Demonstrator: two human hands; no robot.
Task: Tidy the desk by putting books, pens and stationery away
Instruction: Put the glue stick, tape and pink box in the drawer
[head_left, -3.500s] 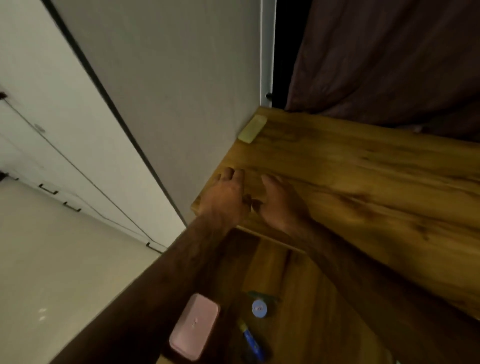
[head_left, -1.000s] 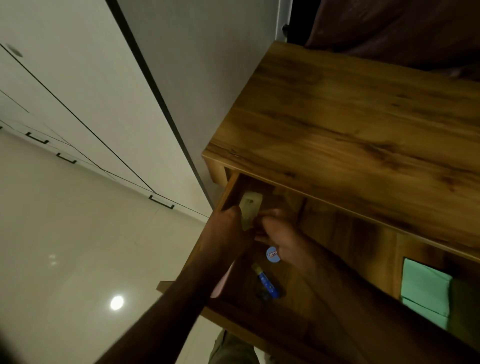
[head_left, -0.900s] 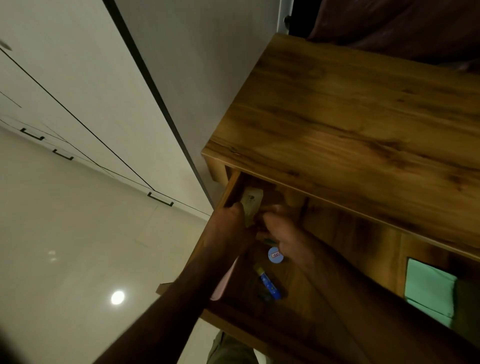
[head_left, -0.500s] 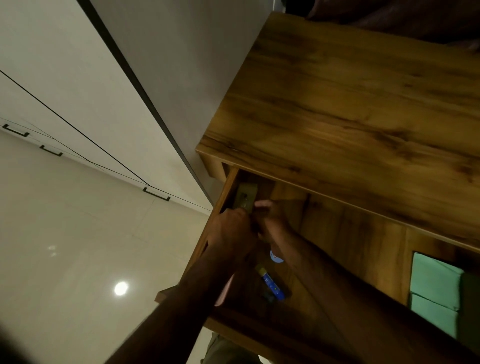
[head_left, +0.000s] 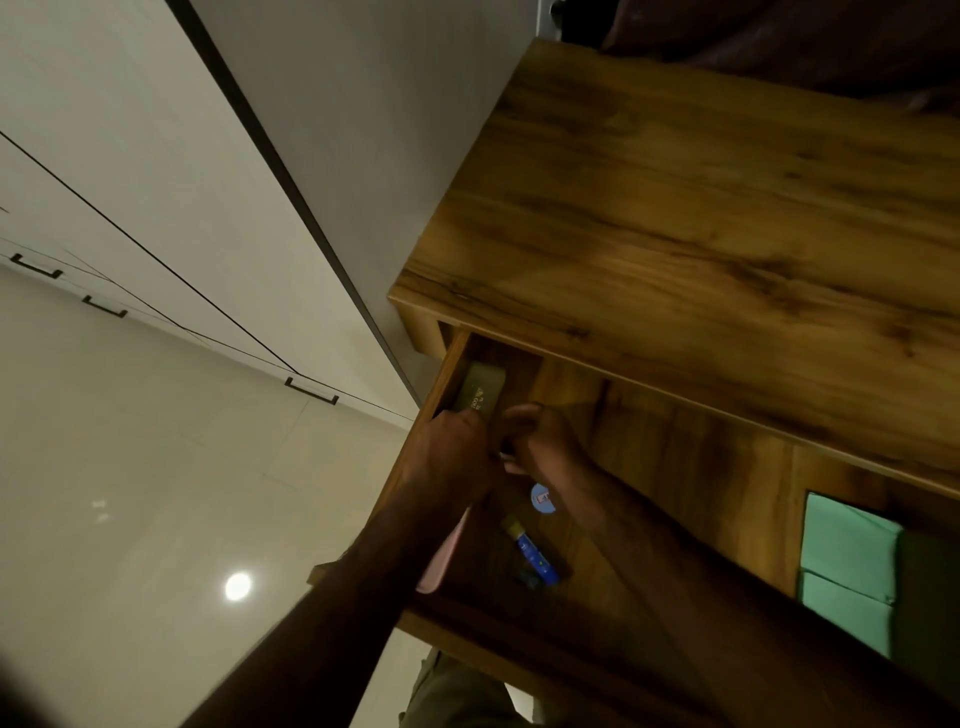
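The desk drawer (head_left: 649, 447) is pulled open under the wooden desk top (head_left: 701, 218). A flat pale olive box (head_left: 480, 387) lies in the drawer's far left corner. My left hand (head_left: 449, 452) grips the box's near end, its fingers curled and partly hidden. My right hand (head_left: 548, 447) is just right of it inside the drawer, fingers curled; what they hold is hidden. Also in the drawer are a round blue-and-white item (head_left: 543, 500), a blue pen-like stick (head_left: 535, 553) and a pink case (head_left: 441, 561) under my left forearm.
Green notebooks (head_left: 847, 566) lie at the drawer's right end. A grey wall panel and white cabinets with dark handles (head_left: 311, 389) stand to the left. The glossy floor (head_left: 156, 519) lies below. Dark fabric (head_left: 779, 41) hangs behind the desk.
The pale box went from the desk's back corner into the drawer's far left corner, pushed deeper over the last second. Both hands dropped from the desk top into the drawer.
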